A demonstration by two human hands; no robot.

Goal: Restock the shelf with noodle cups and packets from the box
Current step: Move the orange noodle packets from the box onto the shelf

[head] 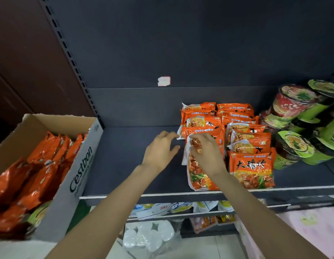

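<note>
1 head-worn wide-angle view looks forward and down, close over the dark shelf [125,161]. The box [56,187] fills its lower left.

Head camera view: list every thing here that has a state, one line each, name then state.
Cardboard box: open at the top, orange packets inside.
Shelf: left part bare, right part stocked.
Orange packets: two overlapping rows on the shelf.
Noodle cups: stacked, tipped on their sides.
Left hand: open, empty, over the shelf.
Right hand: resting on the left row's packet.
</note>
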